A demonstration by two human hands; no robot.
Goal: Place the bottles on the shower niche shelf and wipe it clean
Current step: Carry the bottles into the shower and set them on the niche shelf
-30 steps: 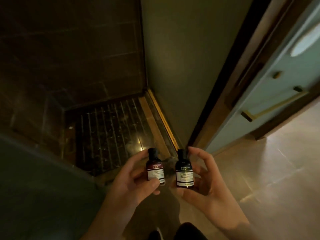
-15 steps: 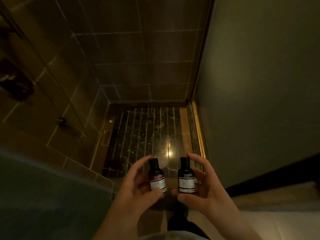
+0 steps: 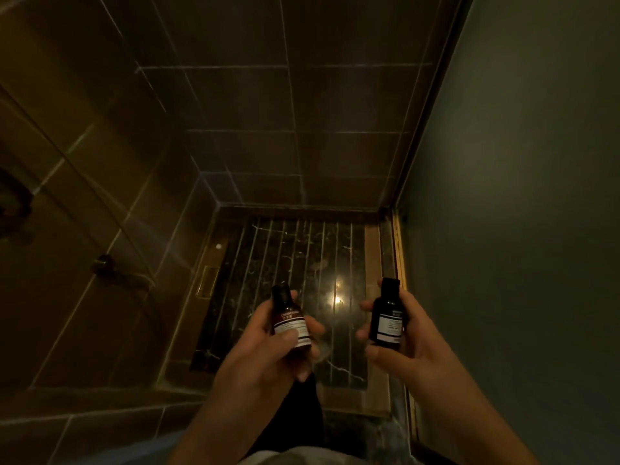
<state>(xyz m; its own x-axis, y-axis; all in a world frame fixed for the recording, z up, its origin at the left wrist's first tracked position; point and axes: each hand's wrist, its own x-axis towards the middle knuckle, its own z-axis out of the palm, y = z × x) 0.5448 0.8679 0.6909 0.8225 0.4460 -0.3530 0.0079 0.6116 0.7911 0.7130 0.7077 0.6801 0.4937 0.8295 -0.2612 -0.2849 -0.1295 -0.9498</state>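
While the left hand (image 3: pixel 268 350) curls round a brown bottle (image 3: pixel 291 322) with a reddish label, thumb pressed on its front, the right hand (image 3: pixel 407 344) grips a darker bottle (image 3: pixel 387 318) with a white label, fingers wrapped behind it. Both bottles stand roughly upright, black caps up, apart from each other, above the dark veined shower floor (image 3: pixel 302 263). Tiled walls (image 3: pixel 268 112) rise beyond; no niche shelf can be made out.

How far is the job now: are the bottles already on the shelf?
Not yet. The left hand holds the small dark bottle with a reddish label; the right hand holds the small dark bottle with a white label. No niche shelf is in view. Placing and wiping remain.
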